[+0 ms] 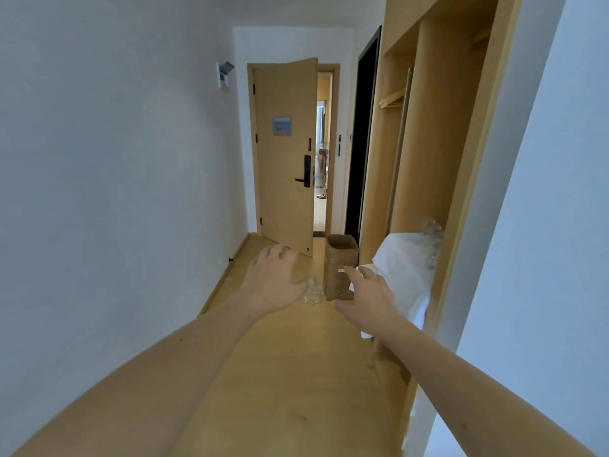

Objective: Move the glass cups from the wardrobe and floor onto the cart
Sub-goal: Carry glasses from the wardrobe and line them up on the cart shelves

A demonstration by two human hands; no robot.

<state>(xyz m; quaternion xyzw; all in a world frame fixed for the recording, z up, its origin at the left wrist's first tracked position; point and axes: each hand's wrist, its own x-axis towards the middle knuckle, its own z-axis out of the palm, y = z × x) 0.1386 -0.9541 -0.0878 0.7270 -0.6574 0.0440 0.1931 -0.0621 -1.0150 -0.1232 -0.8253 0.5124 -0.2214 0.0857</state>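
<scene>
- Head view: both hands reach forward, holding nothing; left hand fingers spread, right hand fingers loose.
- Glass cups cluster on the floor beside a box; orientation unclear.
- More cups sit in the wardrobe.

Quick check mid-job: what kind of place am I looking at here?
Probably a hotel room's entry hall: a door with an electronic lock, an open built-in wardrobe holding hangers, wood floor.

Both arms stretched down the hallway.
Left hand and right hand hang spread, holding nothing, above floor glass cups beside a cardboard box.
</scene>
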